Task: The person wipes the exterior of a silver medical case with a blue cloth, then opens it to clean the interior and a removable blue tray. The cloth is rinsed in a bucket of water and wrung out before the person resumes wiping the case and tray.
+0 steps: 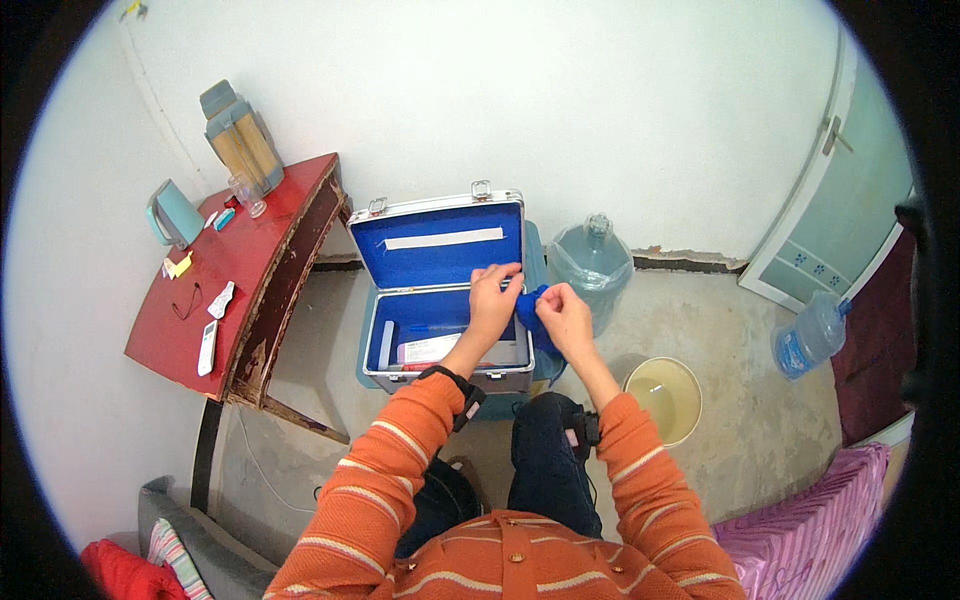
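My right hand pinches a bunched piece of blue fabric at the right edge of an aluminium-framed case. Beside it, my left hand reaches over the case's interior with its fingers apart; the thumb is close to the fabric, and I see nothing in its grasp. The case stands open, its blue-lined lid tilted back with a white strip across it. Inside lie a white box bearing print, a white bar and a red item. My left forearm hides part of the contents.
A teal stool or low table supports the case. Behind it stands a large clear water bottle with plastic around it. To the right are a bucket of liquid and another water bottle. A worn red desk is at left.
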`<state>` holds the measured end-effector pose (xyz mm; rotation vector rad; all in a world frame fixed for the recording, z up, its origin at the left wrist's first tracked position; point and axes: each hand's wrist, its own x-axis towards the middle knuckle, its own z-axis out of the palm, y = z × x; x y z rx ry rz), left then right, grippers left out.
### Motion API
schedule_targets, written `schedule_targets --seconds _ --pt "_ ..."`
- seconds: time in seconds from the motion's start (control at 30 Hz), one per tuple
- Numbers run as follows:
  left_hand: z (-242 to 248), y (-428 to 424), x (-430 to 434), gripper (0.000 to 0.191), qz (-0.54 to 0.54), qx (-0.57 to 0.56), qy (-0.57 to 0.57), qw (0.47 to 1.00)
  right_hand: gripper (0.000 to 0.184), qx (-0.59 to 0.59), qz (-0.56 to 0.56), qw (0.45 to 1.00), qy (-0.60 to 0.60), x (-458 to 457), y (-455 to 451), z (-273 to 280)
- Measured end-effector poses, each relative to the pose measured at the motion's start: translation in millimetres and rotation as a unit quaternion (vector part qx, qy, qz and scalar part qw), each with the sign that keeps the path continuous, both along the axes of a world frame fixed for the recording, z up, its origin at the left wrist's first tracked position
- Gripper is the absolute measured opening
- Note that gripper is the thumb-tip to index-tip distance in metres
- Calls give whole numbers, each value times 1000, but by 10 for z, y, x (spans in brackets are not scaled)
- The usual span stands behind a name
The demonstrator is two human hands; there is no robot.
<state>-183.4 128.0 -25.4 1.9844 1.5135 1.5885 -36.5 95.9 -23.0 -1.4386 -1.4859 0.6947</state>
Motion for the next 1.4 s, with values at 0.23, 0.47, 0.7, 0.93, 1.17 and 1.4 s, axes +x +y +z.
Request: schedule_targets --seconds 0.23,0.47,0.7,0.93,1.17,1.4 --pt "281 49 122 21 30 -112 -57 992 46 80 -32 994 -65 -231 -306 2" --pt "343 -37 165 17 54 -89 -3 995 50 93 -36 982 -163 -296 -367 -46" --pt "351 -1 187 18 66 -85 20 994 50 75 -26 984 -159 -279 -365 -10" --pt "331 16 182 17 77 -80 10 994 49 91 -28 979 -179 -285 -404 7" --pt "343 36 320 15 140 -74 10 987 47 75 -21 981 -180 -283 -398 27" --pt "265 17 270 17 103 -77 -30 991 47 69 -20 982 -177 -270 -386 43"
